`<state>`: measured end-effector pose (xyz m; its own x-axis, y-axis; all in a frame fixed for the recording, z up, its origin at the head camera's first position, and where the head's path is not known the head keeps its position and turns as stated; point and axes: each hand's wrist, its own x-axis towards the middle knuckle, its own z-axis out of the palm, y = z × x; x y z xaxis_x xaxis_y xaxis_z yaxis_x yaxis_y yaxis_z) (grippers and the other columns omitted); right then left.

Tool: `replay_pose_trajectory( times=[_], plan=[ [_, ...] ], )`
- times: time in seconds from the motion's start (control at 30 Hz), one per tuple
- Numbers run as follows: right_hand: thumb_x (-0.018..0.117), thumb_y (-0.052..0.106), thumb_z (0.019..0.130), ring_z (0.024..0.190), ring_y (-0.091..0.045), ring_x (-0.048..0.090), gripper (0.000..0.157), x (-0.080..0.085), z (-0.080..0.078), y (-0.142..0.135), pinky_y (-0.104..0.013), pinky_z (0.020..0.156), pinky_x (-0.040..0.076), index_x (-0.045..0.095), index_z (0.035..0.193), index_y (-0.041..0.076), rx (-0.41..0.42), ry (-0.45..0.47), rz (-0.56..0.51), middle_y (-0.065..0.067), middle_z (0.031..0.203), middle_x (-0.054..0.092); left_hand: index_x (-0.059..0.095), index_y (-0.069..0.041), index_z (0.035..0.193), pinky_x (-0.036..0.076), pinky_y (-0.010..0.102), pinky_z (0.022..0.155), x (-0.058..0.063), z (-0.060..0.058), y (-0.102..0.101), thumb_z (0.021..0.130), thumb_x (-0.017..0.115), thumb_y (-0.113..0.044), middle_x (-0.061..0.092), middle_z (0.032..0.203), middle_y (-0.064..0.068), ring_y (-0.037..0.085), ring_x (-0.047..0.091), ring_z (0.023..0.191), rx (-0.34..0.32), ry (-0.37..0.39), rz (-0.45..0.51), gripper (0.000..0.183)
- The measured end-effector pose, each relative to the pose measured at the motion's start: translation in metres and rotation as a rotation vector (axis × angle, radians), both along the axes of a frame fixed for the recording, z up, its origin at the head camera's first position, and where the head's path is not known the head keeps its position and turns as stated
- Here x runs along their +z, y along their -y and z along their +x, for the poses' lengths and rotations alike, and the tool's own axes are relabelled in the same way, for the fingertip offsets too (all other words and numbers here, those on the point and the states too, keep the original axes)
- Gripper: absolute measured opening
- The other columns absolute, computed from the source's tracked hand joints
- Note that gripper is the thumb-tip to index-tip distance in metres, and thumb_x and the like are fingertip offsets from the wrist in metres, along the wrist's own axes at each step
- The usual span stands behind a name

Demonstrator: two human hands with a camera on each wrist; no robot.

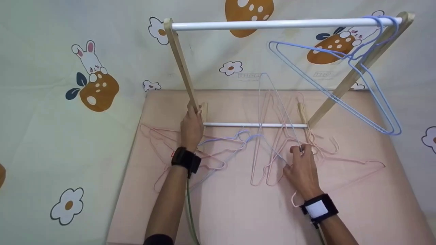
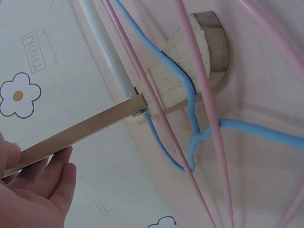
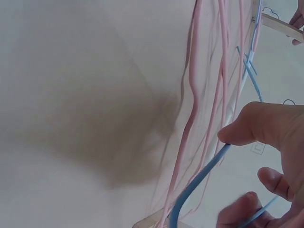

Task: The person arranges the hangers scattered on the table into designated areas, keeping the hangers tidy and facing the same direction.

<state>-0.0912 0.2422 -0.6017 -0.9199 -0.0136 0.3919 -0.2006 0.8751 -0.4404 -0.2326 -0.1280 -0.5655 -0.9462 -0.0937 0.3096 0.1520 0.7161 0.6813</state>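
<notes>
Right hand (image 1: 303,170) grips blue hanger (image 3: 188,190) by one end, near side, right of middle; hanger's long bar slants from there far and left, below white top rail (image 1: 282,24); rail runs left to right, so bar lies askew to it; left hand (image 1: 191,127) grips left upright (image 1: 182,66), farther from held hanger; hook direction, cannot tell.

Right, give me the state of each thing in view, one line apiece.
Rack: standing on the pink surface
Left upright: gripped by the left hand
Two blue hangers: hooked over the top rail, bare
Another blue hanger: off the rail, held by the right hand
Pink hangers: unhung, spread about the surface, some overlapping
Black wrist straps: fastened round both wrists
</notes>
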Motion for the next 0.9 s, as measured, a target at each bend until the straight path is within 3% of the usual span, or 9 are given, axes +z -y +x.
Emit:
replay_pose_trajectory(
  times=[0.17,0.33,0.53,0.8,0.9],
  plan=[
    [0.079,-0.015,0.068,0.094,-0.044,0.054,0.054,-0.005,0.001,-0.001,-0.056,0.071,0.054,0.061,0.117,-0.003,-0.005,0.002,0.073,-0.026,0.115,0.048,0.051,0.004,0.14,0.059,0.055,0.069,0.0,-0.001,0.0,0.119,0.05,-0.016,0.072,0.121,0.027,0.043,0.072,0.085,0.009,0.016,-0.008,0.029],
    [0.072,-0.02,0.07,0.092,-0.041,0.052,0.05,-0.008,0.002,-0.002,-0.052,0.065,0.053,0.06,0.116,-0.003,-0.003,-0.004,0.106,-0.024,0.111,0.048,0.049,0.003,0.145,0.06,0.053,0.069,-0.001,-0.001,0.0,0.119,0.05,-0.015,0.072,0.123,0.027,0.042,0.073,0.086,0.005,0.016,0.001,0.032],
    [0.076,-0.02,0.073,0.09,-0.043,0.054,0.051,-0.003,0.003,-0.004,-0.054,0.066,0.053,0.059,0.118,-0.004,-0.039,0.036,0.084,-0.025,0.113,0.048,0.046,0.003,0.152,0.06,0.052,0.071,-0.001,-0.001,-0.001,0.118,0.05,-0.014,0.071,0.13,0.025,0.041,0.074,0.09,0.0,0.02,0.016,0.038],
    [0.071,-0.02,0.072,0.085,-0.042,0.053,0.045,-0.002,0.002,-0.006,-0.054,0.067,0.052,0.058,0.112,-0.005,-0.053,-0.09,0.043,-0.024,0.106,0.048,0.047,0.005,0.147,0.06,0.057,0.072,0.0,-0.001,0.0,0.118,0.051,-0.014,0.071,0.122,0.028,0.046,0.075,0.093,0.004,0.003,-0.007,0.035],
    [0.073,-0.019,0.073,0.087,-0.043,0.054,0.045,0.003,-0.001,-0.005,-0.053,0.07,0.052,0.058,0.112,-0.005,-0.049,-0.13,0.027,-0.025,0.106,0.048,0.046,0.003,0.15,0.061,0.058,0.074,0.001,0.0,0.0,0.118,0.052,-0.014,0.072,0.126,0.027,0.047,0.075,0.096,0.006,0.005,-0.002,0.037]
  ],
)
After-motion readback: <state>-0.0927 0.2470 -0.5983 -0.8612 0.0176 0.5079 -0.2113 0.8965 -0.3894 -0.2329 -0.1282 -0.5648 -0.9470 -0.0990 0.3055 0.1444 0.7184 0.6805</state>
